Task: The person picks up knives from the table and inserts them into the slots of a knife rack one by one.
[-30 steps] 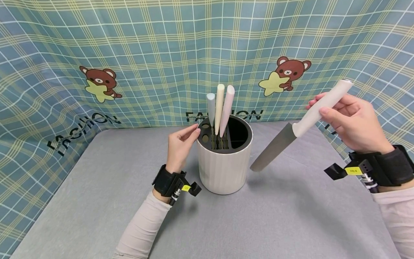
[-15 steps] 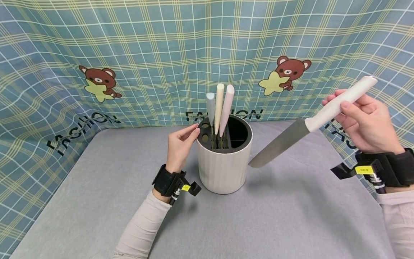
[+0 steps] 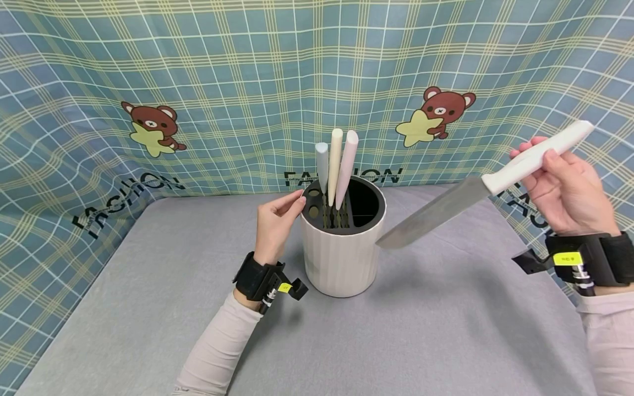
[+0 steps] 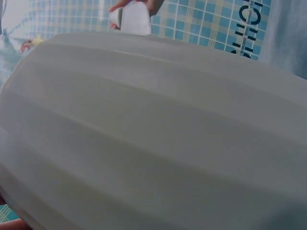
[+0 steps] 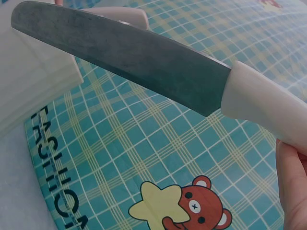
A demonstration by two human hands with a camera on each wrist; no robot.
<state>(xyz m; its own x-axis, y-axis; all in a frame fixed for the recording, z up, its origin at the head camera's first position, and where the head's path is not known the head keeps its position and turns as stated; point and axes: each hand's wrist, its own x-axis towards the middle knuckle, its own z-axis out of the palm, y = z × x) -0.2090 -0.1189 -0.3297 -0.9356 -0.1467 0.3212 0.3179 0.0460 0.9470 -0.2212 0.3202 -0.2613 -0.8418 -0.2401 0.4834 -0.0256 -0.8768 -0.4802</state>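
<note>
A white ribbed knife holder [image 3: 339,267] with a black slotted top stands upright on the table; its pale side fills most of the left wrist view. My left hand [image 3: 276,228] holds its rim on the left, thumb and fingertips together at the edge. At the right, my right hand [image 3: 569,184] grips the white handle of a kitchen knife [image 3: 433,214] in the air. Its broad grey blade [image 5: 124,52] slants down leftward, the tip overlapping the holder's right side in the head view. Blue [image 3: 322,165], cream [image 3: 335,165] and pink [image 3: 348,165] handles rise from the slots.
A grey cloth-covered table [image 3: 163,308] lies under the holder. Behind and at both sides hangs a blue-green checked curtain [image 3: 277,82] with printed bears. On the holder's right half is a large dark open compartment [image 3: 365,201].
My right hand has moved right with the knife, which has tipped closer to level and turned more of its blade face to view. The left hand and holder have stayed put.
</note>
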